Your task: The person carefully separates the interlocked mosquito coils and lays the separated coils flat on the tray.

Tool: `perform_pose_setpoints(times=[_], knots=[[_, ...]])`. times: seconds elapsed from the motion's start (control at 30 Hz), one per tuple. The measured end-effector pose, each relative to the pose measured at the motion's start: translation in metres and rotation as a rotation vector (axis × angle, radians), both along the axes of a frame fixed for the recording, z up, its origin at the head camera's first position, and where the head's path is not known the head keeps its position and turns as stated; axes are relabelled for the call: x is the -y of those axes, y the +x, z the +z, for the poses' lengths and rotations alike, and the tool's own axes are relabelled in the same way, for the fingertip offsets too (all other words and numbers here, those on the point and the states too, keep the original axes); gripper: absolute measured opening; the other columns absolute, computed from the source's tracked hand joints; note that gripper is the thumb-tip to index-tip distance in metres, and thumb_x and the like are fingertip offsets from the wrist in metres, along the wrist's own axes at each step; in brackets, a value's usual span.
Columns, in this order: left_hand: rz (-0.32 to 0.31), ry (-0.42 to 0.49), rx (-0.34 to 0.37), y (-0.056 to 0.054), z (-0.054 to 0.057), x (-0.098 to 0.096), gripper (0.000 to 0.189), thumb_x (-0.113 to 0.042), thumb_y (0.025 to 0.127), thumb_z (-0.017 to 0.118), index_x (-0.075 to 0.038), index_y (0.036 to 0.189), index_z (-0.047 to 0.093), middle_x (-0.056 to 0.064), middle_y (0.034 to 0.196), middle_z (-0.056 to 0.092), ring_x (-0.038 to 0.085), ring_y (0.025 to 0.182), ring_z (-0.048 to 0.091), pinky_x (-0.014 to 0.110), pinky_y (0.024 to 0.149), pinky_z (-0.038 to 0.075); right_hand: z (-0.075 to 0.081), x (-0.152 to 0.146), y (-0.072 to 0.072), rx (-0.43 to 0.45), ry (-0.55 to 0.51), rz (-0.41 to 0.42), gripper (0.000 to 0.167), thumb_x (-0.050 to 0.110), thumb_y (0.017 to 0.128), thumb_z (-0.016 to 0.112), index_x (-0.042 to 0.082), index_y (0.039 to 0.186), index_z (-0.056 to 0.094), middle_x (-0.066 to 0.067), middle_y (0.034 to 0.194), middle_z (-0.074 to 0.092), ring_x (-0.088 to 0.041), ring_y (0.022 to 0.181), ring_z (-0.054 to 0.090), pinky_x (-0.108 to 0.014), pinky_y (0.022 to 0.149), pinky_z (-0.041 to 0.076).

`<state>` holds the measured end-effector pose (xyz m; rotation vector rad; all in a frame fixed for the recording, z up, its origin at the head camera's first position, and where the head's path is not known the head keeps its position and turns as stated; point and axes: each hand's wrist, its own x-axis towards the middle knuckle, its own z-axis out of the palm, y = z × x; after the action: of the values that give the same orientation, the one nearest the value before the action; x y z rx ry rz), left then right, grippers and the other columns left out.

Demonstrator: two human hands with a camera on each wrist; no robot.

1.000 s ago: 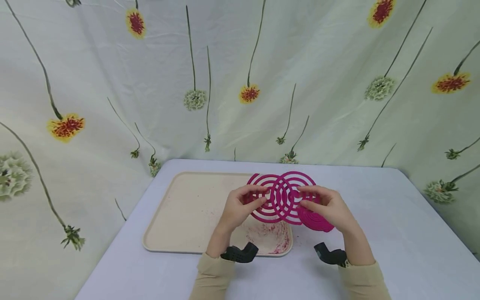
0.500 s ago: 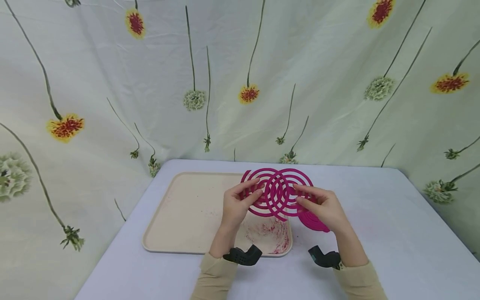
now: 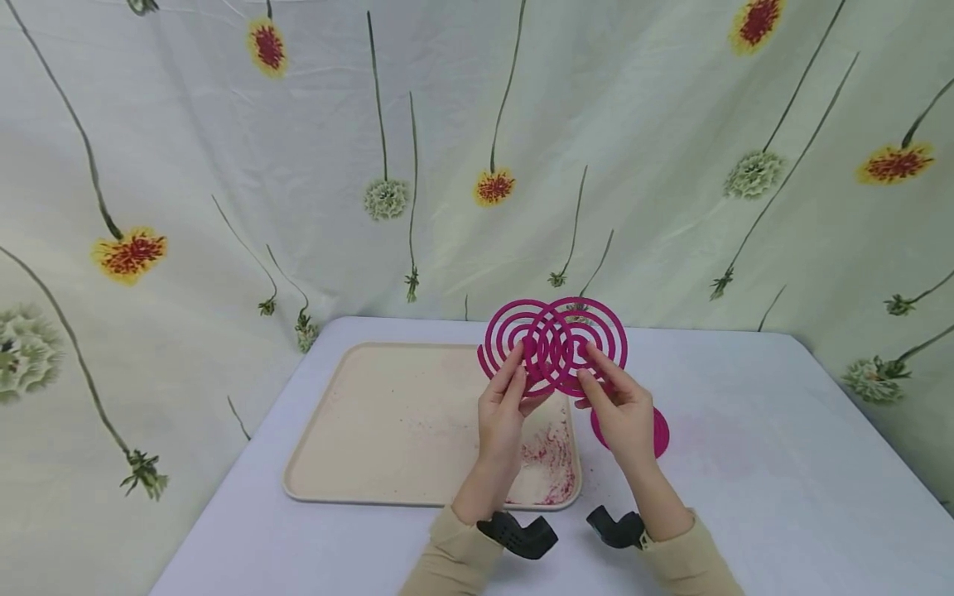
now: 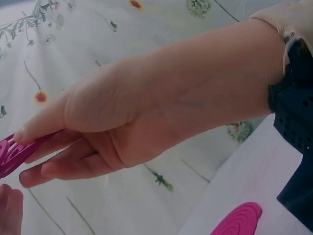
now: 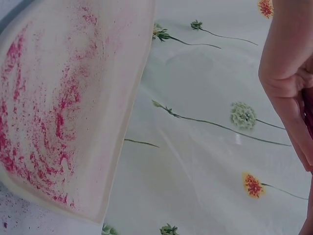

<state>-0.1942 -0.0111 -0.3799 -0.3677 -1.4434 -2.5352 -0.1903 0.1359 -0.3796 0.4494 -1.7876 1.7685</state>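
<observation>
Two thin pink mosquito coils are held up side by side, their rings overlapping in the middle; one coil [image 3: 529,344] is on the left, the other coil [image 3: 582,344] on the right. My left hand [image 3: 501,418] pinches the left one between thumb and fingers. With thumb and fingertips, my right hand [image 3: 624,410] grips the right one. Behind the right hand, more pink coils [image 3: 661,434] lie on the table as a round, partly hidden pile. The left wrist view shows the pinched coil [image 4: 14,155] edge-on, and the right wrist view has just a dark sliver of pink.
A beige tray [image 3: 373,430] lies left of and below the hands, its right end [image 5: 63,112] smeared with pink crumbs. The white table [image 3: 760,447] extends right. A flowered cloth [image 3: 447,99] hangs behind.
Both hands have lifted the two coils up and drawn closer together, turning the coils more upright. More of the pile on the table shows behind the right hand.
</observation>
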Motion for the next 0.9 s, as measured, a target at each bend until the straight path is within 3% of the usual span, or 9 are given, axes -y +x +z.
perform_pose_setpoints(times=[0.2,0.5,0.6,0.77,0.9], knots=[[-0.046,0.023,-0.038,0.003,-0.002,-0.006,0.047,-0.016,0.097,0.053,-0.007,0.141,0.042,0.018,0.130,0.053,0.024,0.109,0.060,0.037,0.085,0.051,-0.002,0.001,-0.002,-0.023,0.043,0.057,0.043,-0.004,0.090,0.057,-0.001,0.132,0.051,-0.002,0.128,0.059,-0.008,0.087,0.067,-0.023,0.063,0.055],[0.036,-0.164,-0.167,-0.006,0.001,0.017,0.036,-0.006,0.090,0.062,0.004,0.125,0.056,0.017,0.118,0.057,0.023,0.101,0.059,0.033,0.085,0.052,0.007,-0.022,-0.001,0.082,0.014,0.124,0.041,-0.003,0.091,0.056,-0.003,0.132,0.050,0.004,0.113,0.064,-0.011,0.083,0.067,-0.025,0.066,0.056],[-0.012,-0.243,-0.190,-0.010,0.004,0.034,0.031,-0.003,0.089,0.062,0.008,0.117,0.060,0.019,0.116,0.060,0.024,0.099,0.061,0.032,0.082,0.053,0.010,-0.033,0.000,0.123,0.105,0.156,0.041,-0.001,0.090,0.058,-0.003,0.131,0.051,0.007,0.114,0.063,-0.011,0.083,0.066,-0.026,0.069,0.056],[-0.153,-0.447,-0.214,-0.012,0.009,0.057,0.029,0.001,0.086,0.065,0.008,0.114,0.062,0.022,0.109,0.064,0.020,0.087,0.064,0.028,0.075,0.055,0.016,-0.049,0.003,0.163,0.273,0.216,0.034,0.003,0.088,0.064,-0.003,0.121,0.060,0.010,0.109,0.064,-0.012,0.084,0.064,-0.027,0.072,0.056],[-0.226,-0.563,-0.248,-0.011,0.011,0.065,0.028,0.001,0.084,0.066,0.007,0.112,0.064,0.022,0.102,0.066,0.012,0.073,0.058,0.019,0.063,0.052,0.018,-0.058,0.005,0.161,0.362,0.334,0.028,-0.001,0.086,0.063,-0.007,0.113,0.063,0.002,0.099,0.067,-0.015,0.080,0.064,-0.028,0.068,0.057]])
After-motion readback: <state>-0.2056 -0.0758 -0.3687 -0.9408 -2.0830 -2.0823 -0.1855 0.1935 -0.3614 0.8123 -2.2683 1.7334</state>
